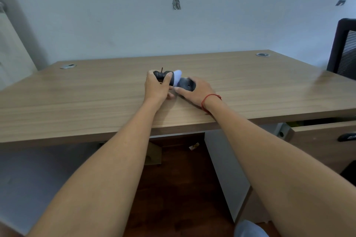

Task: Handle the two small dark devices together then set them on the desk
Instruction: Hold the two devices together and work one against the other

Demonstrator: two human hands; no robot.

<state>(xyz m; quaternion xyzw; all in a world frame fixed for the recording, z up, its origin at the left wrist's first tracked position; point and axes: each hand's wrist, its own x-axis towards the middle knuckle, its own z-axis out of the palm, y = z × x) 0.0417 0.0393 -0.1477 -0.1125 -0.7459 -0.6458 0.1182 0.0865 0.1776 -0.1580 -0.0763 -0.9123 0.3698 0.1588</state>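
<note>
Left hand (156, 87) fingers wrapped round one dark device (163, 77), right hand (194, 90) cupping the other device (186, 84), both low over bench (77, 98); advise lowering level before letting go.

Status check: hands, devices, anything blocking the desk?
Left hand gripping one dark device. Right hand on the other device, at desk. Nothing blocking nearby.
</note>
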